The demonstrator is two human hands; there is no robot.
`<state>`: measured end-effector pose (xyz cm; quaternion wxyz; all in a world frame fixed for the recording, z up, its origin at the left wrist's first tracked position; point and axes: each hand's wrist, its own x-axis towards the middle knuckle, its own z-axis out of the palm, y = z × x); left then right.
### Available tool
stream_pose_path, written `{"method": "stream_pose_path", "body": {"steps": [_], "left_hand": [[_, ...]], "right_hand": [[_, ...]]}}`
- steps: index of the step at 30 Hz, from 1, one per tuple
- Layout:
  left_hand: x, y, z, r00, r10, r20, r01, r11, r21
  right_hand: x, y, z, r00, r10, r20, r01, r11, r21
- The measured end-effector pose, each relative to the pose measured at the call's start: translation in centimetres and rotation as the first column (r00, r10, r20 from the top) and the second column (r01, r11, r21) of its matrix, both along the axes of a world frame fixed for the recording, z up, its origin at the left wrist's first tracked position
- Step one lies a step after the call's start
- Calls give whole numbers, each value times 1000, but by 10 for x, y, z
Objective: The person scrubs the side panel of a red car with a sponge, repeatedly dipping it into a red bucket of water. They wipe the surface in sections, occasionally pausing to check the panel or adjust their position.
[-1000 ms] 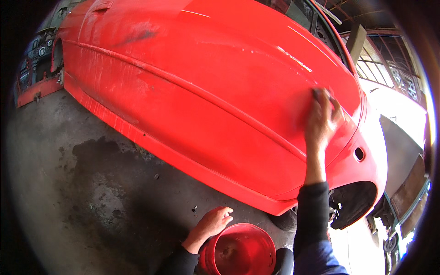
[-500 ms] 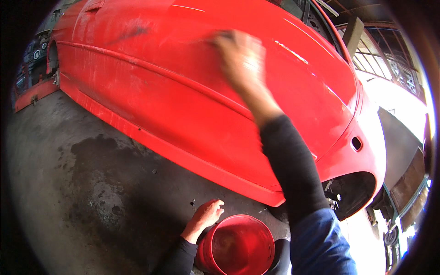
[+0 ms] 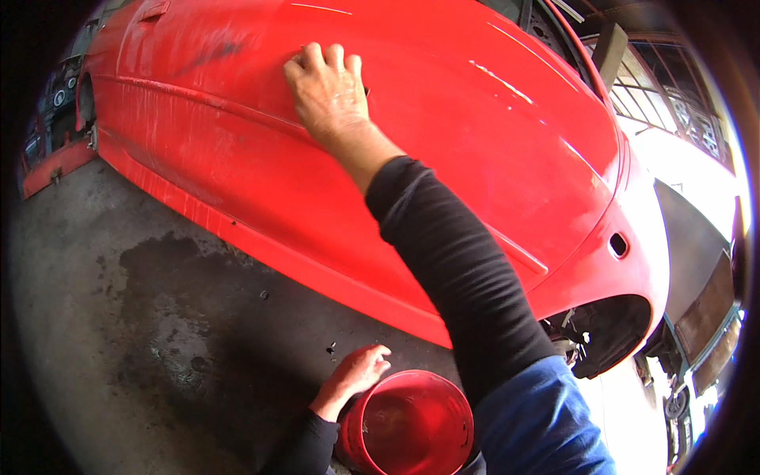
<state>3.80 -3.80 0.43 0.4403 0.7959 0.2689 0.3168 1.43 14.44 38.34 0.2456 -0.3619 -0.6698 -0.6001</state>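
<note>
My right hand [image 3: 330, 89] presses down on the side of a red car body [image 3: 332, 214], fingers bent and held together. A dark edge of a thin thing peeks out beside the palm; the hand covers the rest, so its kind cannot be made out. Low in the view, my left hand [image 3: 361, 370] hovers at the left rim of a red bucket [image 3: 366, 423], its fingers loosely bent with thumb apart and nothing visible in them. The bucket's inside looks wet and reddish.
A raised moulding [image 3: 182, 91] runs along the car's side, with dull streaks and a dark smudge [image 3: 226, 52] above it. The wheel arch [image 3: 606, 336] at right has no wheel showing. Wet stains mark the concrete floor [image 3: 71, 261]. Metal panels [image 3: 701, 301] stand far right.
My right hand has swept left across the red panel, and its forearm has swung left with it. My left hand has stayed beside the bucket.
</note>
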Motion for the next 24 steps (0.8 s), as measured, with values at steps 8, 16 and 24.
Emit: {"method": "stream_pose_path", "body": {"steps": [8,16,24], "left_hand": [[-15,-5,16,995,-36,88,31,997,64],[-3,-6,8,997,-76,20,76,997,6],[-15,3,3,998,-55,41,53,998,42]], "right_hand": [[199,-183,-13,824,-186,-536,409,849,334],[19,0,-43,991,125,-40,-123,991,54],[139,-144,-12,990,-95,-104,90,994,-58]]}}
